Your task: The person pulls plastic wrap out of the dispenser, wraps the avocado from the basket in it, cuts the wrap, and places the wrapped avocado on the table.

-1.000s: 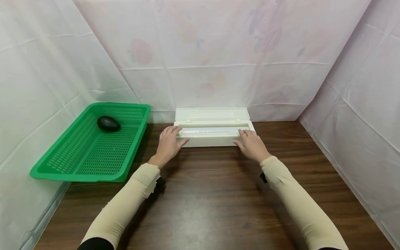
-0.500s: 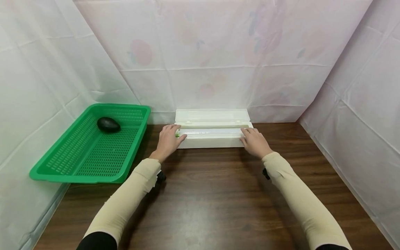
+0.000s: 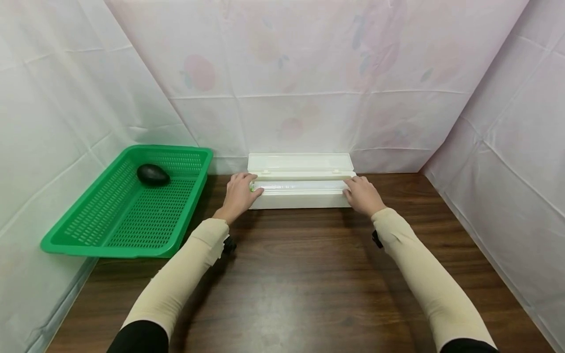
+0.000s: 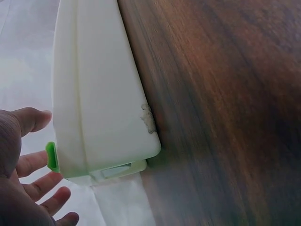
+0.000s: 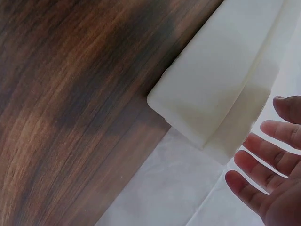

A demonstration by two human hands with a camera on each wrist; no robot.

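A long white cling film dispenser box [image 3: 302,202] stands at the back of the table, its lid [image 3: 300,162] tipped back against the cloth. Along its top, a pale film roll [image 3: 300,186] shows. My left hand [image 3: 238,196] is at the box's left end, thumb beside the upper front edge and fingers spread past the end. A green tab [image 4: 52,157] sticks out there, close to those fingers in the left wrist view. At the opposite end is my right hand [image 3: 364,196]; the right wrist view shows its fingers extended, just beside the box corner.
A green plastic basket [image 3: 185,223] stands on the left, with a dark, glossy eggplant-like oval [image 3: 152,175] in it. White cloth [image 3: 300,117] hangs behind and on both sides. The tabletop [image 3: 291,274] is dark wood grain.
My right hand has moved rightward from over the box's front rim to its right end. My left hand has stayed at the left end with only a slight shift.
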